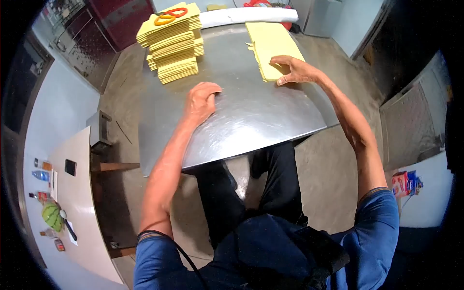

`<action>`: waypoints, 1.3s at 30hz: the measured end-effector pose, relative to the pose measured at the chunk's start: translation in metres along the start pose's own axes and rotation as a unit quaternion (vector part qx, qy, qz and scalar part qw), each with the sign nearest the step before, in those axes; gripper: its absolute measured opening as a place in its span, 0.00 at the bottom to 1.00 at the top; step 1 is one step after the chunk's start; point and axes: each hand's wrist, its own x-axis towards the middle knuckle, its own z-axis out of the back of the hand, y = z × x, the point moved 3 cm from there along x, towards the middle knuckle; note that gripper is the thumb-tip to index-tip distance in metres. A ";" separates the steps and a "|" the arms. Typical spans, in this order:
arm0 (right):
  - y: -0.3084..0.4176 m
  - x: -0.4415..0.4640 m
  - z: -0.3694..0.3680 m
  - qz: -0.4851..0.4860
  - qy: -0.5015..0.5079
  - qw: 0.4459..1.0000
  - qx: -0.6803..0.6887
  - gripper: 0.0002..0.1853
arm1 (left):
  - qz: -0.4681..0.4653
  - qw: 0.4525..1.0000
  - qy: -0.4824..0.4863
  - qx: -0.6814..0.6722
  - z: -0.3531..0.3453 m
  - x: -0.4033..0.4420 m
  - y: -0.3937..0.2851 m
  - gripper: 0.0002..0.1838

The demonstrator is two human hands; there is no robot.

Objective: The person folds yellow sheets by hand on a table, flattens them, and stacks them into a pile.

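Note:
My left hand (201,102) rests on the metal tabletop (232,121) with its fingers curled in, and nothing shows in them. To the right, my right hand (296,70) is at the near end of a flat stack of yellow paper sheets (274,43). Its thumb and fingers are apart, with the thumb by the near corner of the stack. The stack's left edge looks ragged. Beyond my left hand stand folded yellow paper bundles (174,48), piled in several layers. Orange-and-red-handled scissors (169,17) lie on top of that pile.
A white roll (246,16) lies along the table's far edge. At the lower left, a side table (77,164) holds a phone (70,167), a melon (52,215), a knife (70,231) and small bottles. My legs are under the near table edge.

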 end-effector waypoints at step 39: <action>-0.056 -0.012 -0.010 0.028 -0.093 0.975 0.201 0.12 | 0.074 0.986 0.004 -0.150 -0.154 0.103 -0.049 0.16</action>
